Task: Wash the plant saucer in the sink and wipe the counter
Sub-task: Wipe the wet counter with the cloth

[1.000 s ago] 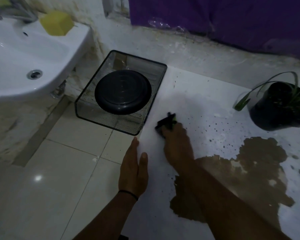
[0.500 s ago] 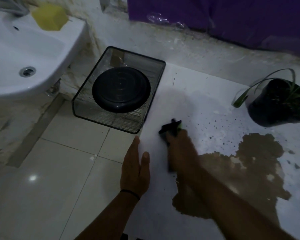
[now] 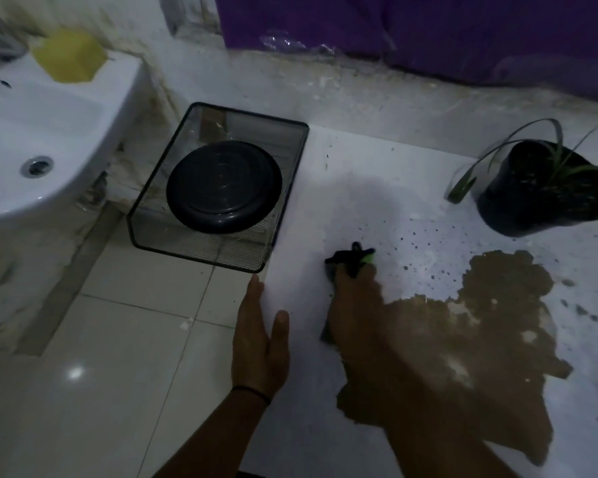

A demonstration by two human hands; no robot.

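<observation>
Right hand: the right hand presses a dark cloth onto the white counter, fingers curled over it
Left hand: the left hand lies flat at the counter's left edge, fingers straight, holding nothing
Saucer: the dark plant saucer sits upside down in a wire mesh basket between sink and counter
Spill: a brown muddy patch spreads right of the cloth
Plant: a potted plant stands at the far right
Sponge: a yellow sponge rests on the sink rim

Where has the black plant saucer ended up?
The plant saucer lies upside down in the wire mesh basket, left of the white counter and right of the sink.
</observation>
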